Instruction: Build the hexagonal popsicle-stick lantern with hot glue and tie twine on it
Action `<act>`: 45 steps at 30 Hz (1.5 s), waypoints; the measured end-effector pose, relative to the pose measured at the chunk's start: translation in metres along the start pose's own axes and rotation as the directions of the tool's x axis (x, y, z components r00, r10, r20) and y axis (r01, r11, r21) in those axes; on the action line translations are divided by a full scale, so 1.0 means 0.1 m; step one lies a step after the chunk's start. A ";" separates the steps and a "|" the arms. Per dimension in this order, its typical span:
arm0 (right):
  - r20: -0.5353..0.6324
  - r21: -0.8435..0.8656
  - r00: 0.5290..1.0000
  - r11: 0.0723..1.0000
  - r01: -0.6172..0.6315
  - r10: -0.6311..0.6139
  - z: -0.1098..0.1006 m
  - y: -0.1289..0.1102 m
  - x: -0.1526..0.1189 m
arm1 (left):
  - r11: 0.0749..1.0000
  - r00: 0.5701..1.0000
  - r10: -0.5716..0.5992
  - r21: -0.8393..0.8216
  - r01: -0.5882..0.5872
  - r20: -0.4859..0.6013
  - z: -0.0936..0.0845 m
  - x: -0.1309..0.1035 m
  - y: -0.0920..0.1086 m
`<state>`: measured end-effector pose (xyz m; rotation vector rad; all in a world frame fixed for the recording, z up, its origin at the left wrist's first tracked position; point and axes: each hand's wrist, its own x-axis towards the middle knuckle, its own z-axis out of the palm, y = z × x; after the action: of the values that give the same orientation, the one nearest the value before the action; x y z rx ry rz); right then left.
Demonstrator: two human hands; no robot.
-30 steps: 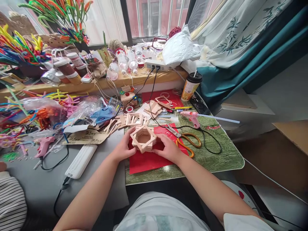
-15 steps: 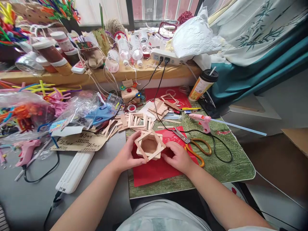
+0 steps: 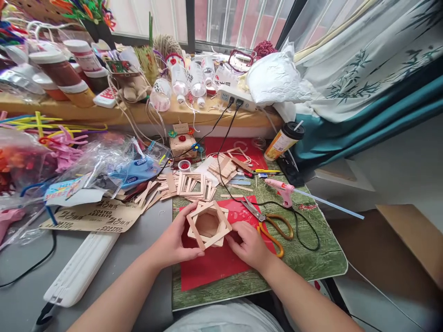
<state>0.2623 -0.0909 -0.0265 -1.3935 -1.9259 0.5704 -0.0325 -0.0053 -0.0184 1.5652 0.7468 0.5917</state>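
Note:
A small box of stacked craft sticks (image 3: 209, 226), built from square frames turned against each other, sits between my hands above the red sheet. Its many-sided opening faces up toward me. My left hand (image 3: 177, 242) grips the left side, fingers behind and thumb along the front. On the right, my right hand (image 3: 247, 243) has its curled fingers and thumb pinched at the box's side. Right of that hand lie scissors with orange handles (image 3: 277, 230). Beyond the box are loose square stick frames (image 3: 191, 184). The red sheet (image 3: 204, 272) lies on a green wood-patterned board (image 3: 311, 258).
A pink glue gun (image 3: 282, 190) with a long glue stick rests at right, its black cord looping beside the scissors. Behind stand a drink cup (image 3: 284, 142) and a decorated stick box (image 3: 182, 146). Sandpaper (image 3: 93, 216), a white bar (image 3: 81, 272) and plastic bags crowd the left.
The whole view has shifted, so the scene sits lower and further left. Both hands keep their hold on the craft-stick box, with little change in its pose.

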 end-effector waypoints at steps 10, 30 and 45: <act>0.014 0.291 0.997 0.955 0.066 -0.073 -0.05 0.00 0.01 | 1.000 0.997 0.005 0.002 -0.005 -0.074 0.05 0.00 -0.01; -0.095 0.376 0.995 0.926 0.036 0.000 -0.15 -0.01 -0.10 | 0.986 0.961 0.088 -0.116 -0.122 -0.264 0.36 0.30 0.09; -0.273 0.311 0.937 0.942 -0.128 0.217 -0.32 -0.17 0.29 | 0.961 0.826 0.233 -0.010 -0.277 -0.513 0.12 0.28 -0.11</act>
<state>0.2694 -0.0701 0.0141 -1.3779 -1.4213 0.6504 -0.0070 0.0084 -0.0317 1.4502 0.8920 1.2571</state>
